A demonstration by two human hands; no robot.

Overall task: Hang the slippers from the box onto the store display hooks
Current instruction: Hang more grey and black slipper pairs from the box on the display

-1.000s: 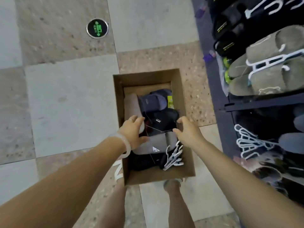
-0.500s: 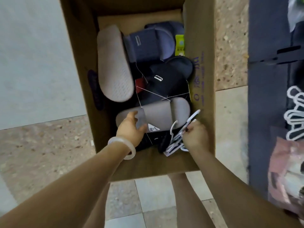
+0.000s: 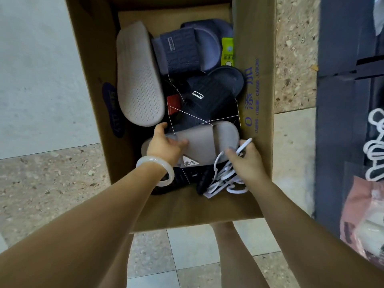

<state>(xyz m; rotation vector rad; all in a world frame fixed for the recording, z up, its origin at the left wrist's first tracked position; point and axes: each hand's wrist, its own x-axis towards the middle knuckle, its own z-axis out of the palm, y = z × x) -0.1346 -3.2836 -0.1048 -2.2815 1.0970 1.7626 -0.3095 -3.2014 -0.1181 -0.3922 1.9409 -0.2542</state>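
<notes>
A tall cardboard box (image 3: 255, 59) stands open on the floor, holding several slippers. A grey slide slipper (image 3: 212, 142) lies across the near part; my left hand (image 3: 166, 145), wearing a pale bangle, grips its left end. My right hand (image 3: 245, 159) pinches a white plastic hanger (image 3: 224, 179) from a bundle at the box's near right corner. Farther in lie a black slipper (image 3: 209, 96), a blue-grey slipper (image 3: 187, 50) and a grey slipper sole-up (image 3: 137, 80). Thin white strings cross the slippers.
A dark display rack (image 3: 340, 121) rises on the right, with white hangers (image 3: 376, 146) and a pink bagged item (image 3: 363, 215) on it. Tiled floor surrounds the box. My legs (image 3: 228, 256) stand just behind its near wall.
The camera dropped much closer to the box. My left hand slid from the upright grey sole down onto the grey slide. My right hand reached the hangers and took hold of one.
</notes>
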